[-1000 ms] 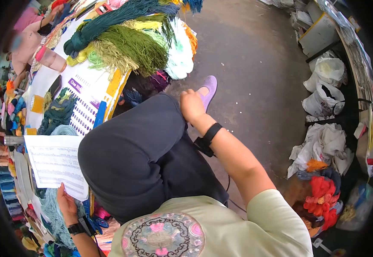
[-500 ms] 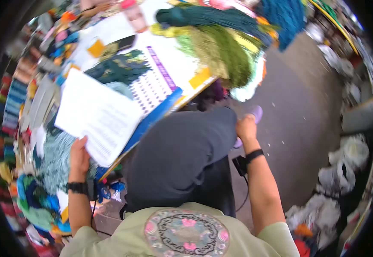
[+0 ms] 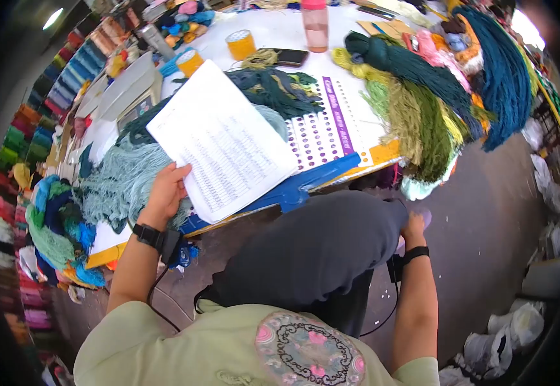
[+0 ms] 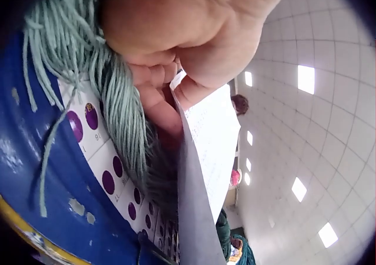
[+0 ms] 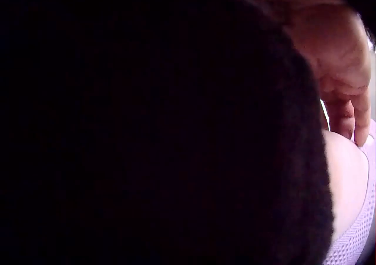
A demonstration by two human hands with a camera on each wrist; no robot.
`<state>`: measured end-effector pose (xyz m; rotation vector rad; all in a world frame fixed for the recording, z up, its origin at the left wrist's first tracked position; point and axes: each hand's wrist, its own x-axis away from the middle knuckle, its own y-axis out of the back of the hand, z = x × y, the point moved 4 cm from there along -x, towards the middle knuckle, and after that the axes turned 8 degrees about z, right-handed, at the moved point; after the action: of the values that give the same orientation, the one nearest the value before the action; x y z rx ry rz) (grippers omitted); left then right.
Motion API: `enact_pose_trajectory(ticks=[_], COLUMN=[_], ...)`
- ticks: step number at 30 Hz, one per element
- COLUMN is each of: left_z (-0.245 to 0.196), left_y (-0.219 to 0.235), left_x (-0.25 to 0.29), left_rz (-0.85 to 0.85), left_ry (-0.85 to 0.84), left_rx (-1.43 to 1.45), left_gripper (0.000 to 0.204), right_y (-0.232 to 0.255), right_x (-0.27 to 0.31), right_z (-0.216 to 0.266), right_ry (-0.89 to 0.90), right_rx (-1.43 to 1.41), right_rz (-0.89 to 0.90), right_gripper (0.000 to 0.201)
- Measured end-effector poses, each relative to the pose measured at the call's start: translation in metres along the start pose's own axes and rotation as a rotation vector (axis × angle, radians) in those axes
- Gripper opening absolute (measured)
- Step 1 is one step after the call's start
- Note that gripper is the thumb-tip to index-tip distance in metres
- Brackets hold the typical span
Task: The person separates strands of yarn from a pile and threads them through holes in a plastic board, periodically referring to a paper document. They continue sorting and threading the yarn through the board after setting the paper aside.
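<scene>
Pinching the printed paper sheet at its lower-left edge, the left hand holds it left of centre. It should be light, limp and easily creased, best held by a margin. Whether the right hand, by the lilac shoe, grips anything, I cannot tell. Since half a second ago, sheet and table have swung rightward in the head view.

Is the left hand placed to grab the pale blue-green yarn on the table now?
Probably yes: the pale blue-green yarn lies beside the left hand, with nothing seen between them. That hand pinches the paper sheet, though, so it may need freeing first.
</scene>
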<state>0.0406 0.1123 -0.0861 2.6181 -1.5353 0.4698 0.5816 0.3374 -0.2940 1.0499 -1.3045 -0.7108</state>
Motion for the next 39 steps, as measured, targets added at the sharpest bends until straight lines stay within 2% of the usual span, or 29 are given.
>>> enact_pose_trajectory(ticks=[2, 4, 6, 8, 11, 14, 15, 17, 18, 20, 21, 23, 24, 26, 29, 39], left_z=[-0.001, -0.001, 0.003, 0.003, 0.002, 0.004, 0.003, 0.001, 0.000, -0.002, -0.003, -0.001, 0.000, -0.001, 0.000, 0.002], left_y=[0.001, -0.004, 0.003, 0.000, -0.003, -0.004, -0.004, -0.007, -0.009, -0.012, -0.012, -0.008, -0.007, -0.009, -0.010, -0.006], left_x=[0.000, 0.004, 0.003, 0.005, 0.005, 0.005, 0.006, 0.008, 0.009, 0.010, 0.011, 0.009, 0.008, 0.009, 0.009, 0.006], left_rz=[-0.029, 0.004, -0.040, -0.015, -0.027, -0.017, -0.011, -0.024, -0.030, -0.045, -0.054, -0.047, -0.042, -0.053, -0.057, -0.012], left_ry=[-0.026, -0.012, -0.010, -0.017, -0.037, -0.057, -0.068, -0.067, -0.062, -0.070, -0.072, -0.058, -0.048, -0.052, -0.055, -0.062], left_rx=[-0.003, -0.017, -0.021, -0.044, -0.059, -0.057, -0.057, -0.061, -0.074, -0.073, -0.079, -0.090, -0.096, -0.094, -0.082, -0.100], left_gripper=[0.025, 0.023, 0.023, 0.024, 0.023, 0.023, 0.023, 0.024, 0.024, 0.025, 0.025, 0.025, 0.025, 0.025, 0.026, 0.027], right_y=[-0.042, -0.025, -0.018, -0.026, -0.011, 0.006, 0.003, -0.013, -0.021, -0.037, -0.042, -0.048, -0.040, -0.013, -0.003, -0.031], right_x=[-0.027, -0.015, -0.010, -0.018, -0.013, 0.002, 0.001, -0.005, -0.012, -0.024, -0.026, -0.031, -0.024, 0.002, 0.014, -0.008], right_z=[-0.019, -0.014, -0.014, -0.017, -0.014, -0.013, -0.016, -0.024, -0.028, -0.038, -0.041, -0.039, -0.036, -0.029, -0.028, -0.048], right_ry=[0.070, 0.075, 0.072, 0.126, 0.262, 0.030, 0.035, 0.071, 0.076, 0.053, 0.054, 0.241, 0.244, 0.067, 0.150, 0.175], right_rx=[-0.175, -0.261, -0.211, -0.253, -0.050, -0.085, -0.078, -0.314, -0.311, -0.519, -0.519, -0.286, -0.283, -0.230, -0.312, -0.368], right_rz=[-0.096, -0.041, -0.085, -0.088, -0.151, 0.059, 0.053, -0.014, -0.018, 0.017, 0.021, 0.003, 0.000, 0.022, 0.071, 0.020], right_gripper=[0.033, 0.027, 0.024, 0.022, 0.023, 0.028, 0.028, 0.030, 0.030, 0.031, 0.031, 0.031, 0.031, 0.030, 0.033, 0.033])
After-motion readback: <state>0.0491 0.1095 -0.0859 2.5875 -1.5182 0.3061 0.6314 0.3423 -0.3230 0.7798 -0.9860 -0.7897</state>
